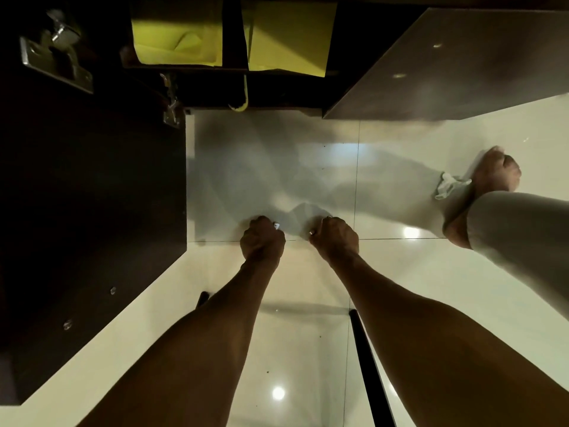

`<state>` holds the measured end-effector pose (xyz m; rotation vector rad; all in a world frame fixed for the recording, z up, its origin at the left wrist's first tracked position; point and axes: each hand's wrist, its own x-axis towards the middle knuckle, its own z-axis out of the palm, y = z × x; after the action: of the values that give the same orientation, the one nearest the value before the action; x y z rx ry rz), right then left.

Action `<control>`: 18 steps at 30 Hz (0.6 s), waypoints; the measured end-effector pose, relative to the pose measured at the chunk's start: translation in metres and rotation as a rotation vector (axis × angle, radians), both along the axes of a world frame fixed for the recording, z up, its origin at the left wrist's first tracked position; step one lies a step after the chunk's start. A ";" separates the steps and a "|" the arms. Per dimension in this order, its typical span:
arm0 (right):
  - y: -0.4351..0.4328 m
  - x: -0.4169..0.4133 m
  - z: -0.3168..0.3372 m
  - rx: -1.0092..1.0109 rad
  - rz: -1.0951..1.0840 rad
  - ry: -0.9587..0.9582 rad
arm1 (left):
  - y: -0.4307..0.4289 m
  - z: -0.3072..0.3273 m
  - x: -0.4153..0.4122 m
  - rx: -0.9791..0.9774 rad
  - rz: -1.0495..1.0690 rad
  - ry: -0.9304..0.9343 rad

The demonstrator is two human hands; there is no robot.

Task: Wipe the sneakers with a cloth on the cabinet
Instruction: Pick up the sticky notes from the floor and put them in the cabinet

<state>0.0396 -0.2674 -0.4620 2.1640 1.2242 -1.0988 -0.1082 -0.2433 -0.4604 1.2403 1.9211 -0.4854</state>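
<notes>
**Glossy tile, dark open cabinet, two fists low**

Pale polished floor tiles (308, 374) with thin grout lines and round light glare. Cabinet (212, 87) at the top of the view, both doors swung out: left door (92, 211) matte, near black, with a steel hinge plate (55, 61); right door (446, 66) smooth brown-grey with a sheen. Yellow-green sheets (177, 35) sit inside, in two bays split by a dark divider.

Left hand (262, 240) and right hand (335, 238) hang near each other over the floor in front of the cabinet, backs up. Each grip is curled into a fist; can't tell if anything is pinched inside. Small white bit at the left knuckles, a metallic glint on a right finger. Blurred grey patch between them, unreadable.

Crumpled white cloth (449, 184) lies on the floor to the right, touching a bare foot (495, 171) below a pale trouser leg (523, 235), well apart from both hands. Thin black rod (366, 365) runs along the right forearm.
</notes>
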 end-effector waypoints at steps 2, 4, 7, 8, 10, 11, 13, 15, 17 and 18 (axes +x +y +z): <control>0.006 0.000 0.002 0.013 -0.088 0.026 | 0.003 0.001 -0.001 0.016 0.047 -0.015; 0.015 -0.002 0.003 0.098 -0.256 0.097 | 0.013 0.003 0.000 0.063 0.089 -0.035; 0.036 -0.007 0.003 0.276 -0.522 0.304 | 0.040 0.002 0.006 0.152 0.178 -0.148; 0.045 -0.008 0.002 0.313 -0.605 0.361 | 0.051 0.002 0.009 0.167 0.246 -0.205; 0.070 -0.009 0.004 0.337 -0.721 0.440 | 0.074 0.003 0.015 0.176 0.375 -0.310; 0.082 -0.009 0.006 0.353 -0.759 0.465 | 0.086 0.004 0.017 0.179 0.423 -0.355; 0.104 -0.007 0.009 0.395 -0.879 0.553 | 0.110 0.007 0.022 0.147 0.541 -0.458; 0.121 -0.005 0.012 0.425 -1.051 0.669 | 0.132 0.011 0.028 0.095 0.666 -0.546; 0.133 -0.003 0.011 0.439 -1.185 0.733 | 0.150 0.012 0.035 0.075 0.765 -0.620; 0.138 -0.002 0.010 0.452 -1.233 0.759 | 0.155 0.011 0.039 0.076 0.794 -0.638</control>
<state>0.0373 -0.1294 -0.4520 3.0428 0.1606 -2.4657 -0.0697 -0.0880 -0.4496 0.4844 1.6803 0.3627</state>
